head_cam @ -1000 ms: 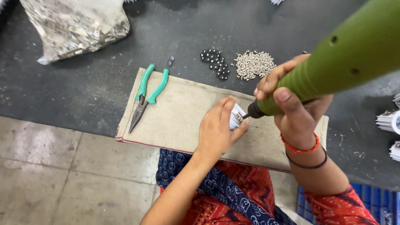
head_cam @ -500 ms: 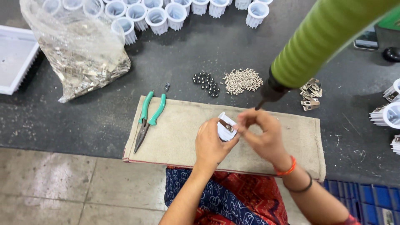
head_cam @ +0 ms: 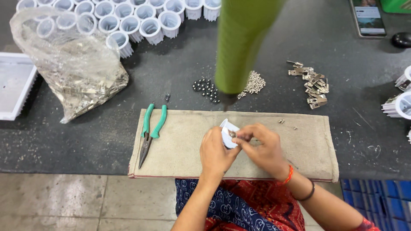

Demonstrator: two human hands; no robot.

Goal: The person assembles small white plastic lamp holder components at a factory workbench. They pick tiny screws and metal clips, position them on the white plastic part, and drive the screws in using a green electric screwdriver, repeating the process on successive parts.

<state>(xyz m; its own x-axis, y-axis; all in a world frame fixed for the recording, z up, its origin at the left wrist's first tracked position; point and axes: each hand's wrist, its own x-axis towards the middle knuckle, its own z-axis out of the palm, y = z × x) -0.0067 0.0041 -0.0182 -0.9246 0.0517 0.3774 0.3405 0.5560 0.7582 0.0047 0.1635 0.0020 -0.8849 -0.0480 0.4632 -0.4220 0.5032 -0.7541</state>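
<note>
Over beige mat [head_cam: 184, 145], hands [head_cam: 239, 147] pinching white housing [head_cam: 227, 133] — tilted

White plastic housing [head_cam: 227, 133], smooth and faintly glossy, pinched with a small shiny metal part between left hand [head_cam: 216, 154] and right hand [head_cam: 263, 150]. Beneath, coarse matt beige cloth mat [head_cam: 184, 147] along the bench's near edge. Dark, matt, scuffed benchtop [head_cam: 77, 141]. Pliers [head_cam: 150, 132]: dull steel jaws, smooth green plastic grips. Crinkled glossy clear plastic bag [head_cam: 70, 68] of bright metal pieces towards the far left corner.
</note>
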